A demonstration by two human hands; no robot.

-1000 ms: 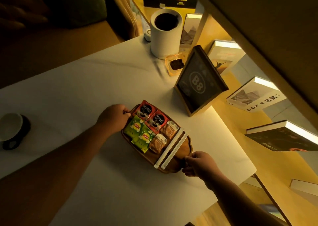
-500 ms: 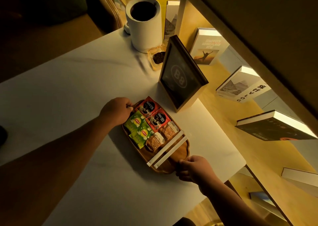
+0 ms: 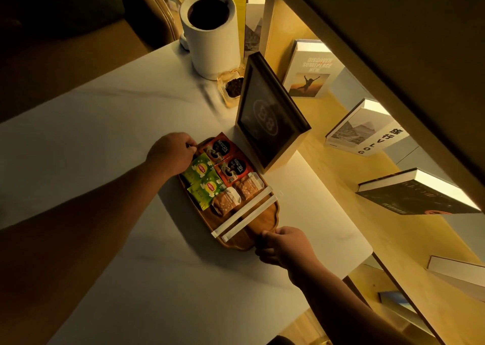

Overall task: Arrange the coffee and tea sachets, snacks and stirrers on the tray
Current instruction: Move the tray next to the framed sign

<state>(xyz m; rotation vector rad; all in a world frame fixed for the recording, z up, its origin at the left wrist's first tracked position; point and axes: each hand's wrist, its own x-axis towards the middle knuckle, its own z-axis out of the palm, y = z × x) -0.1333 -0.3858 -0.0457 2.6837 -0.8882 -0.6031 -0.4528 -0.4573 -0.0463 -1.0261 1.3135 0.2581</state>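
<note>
An oval wooden tray [image 3: 263, 220] lies on the white table. On it sit two red coffee sachets [image 3: 226, 159], two green tea sachets [image 3: 203, 180], two brown snack packets [image 3: 237, 193] and two white wrapped stirrers [image 3: 245, 216] laid across it. My left hand [image 3: 172, 154] grips the tray's far end. My right hand [image 3: 284, 245] grips its near end.
A dark framed sign [image 3: 267, 113] stands just beyond the tray. Behind it are a small glass dish of dark bits [image 3: 232, 87] and a tall white cylinder [image 3: 211, 33]. Books [image 3: 309, 74] lean on the lit wooden shelf to the right. The table's right edge [image 3: 357, 266] is close.
The tray, held at both ends, has slid closer to the framed sign. The view has shifted right, so the cup at the left is out of view.
</note>
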